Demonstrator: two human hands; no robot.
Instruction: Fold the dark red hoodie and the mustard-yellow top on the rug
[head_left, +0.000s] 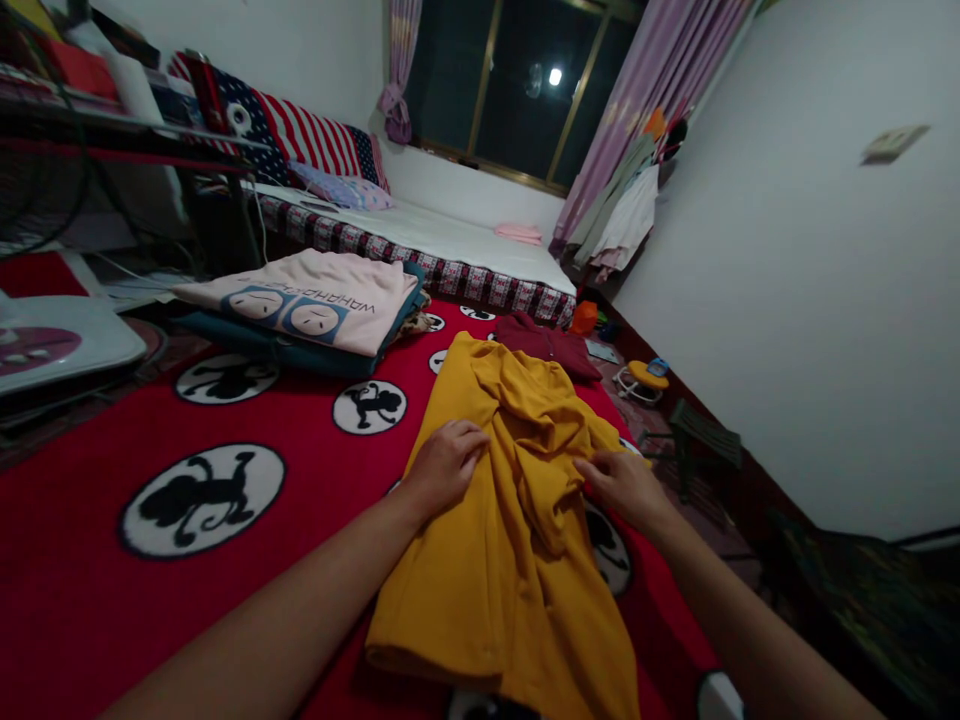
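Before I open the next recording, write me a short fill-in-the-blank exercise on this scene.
1. The left hand and right hand are both at the ____ garment.
2. The patterned cover beneath it is mostly ____.
3. In the picture, the stack of folded clothes lies to the garment's ____.

Missing words: yellow; red; left.

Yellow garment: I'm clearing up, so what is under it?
The red patterned blanket shows around the yellow garment and apparently runs beneath it; anything else under there is covered, so I can't see it.
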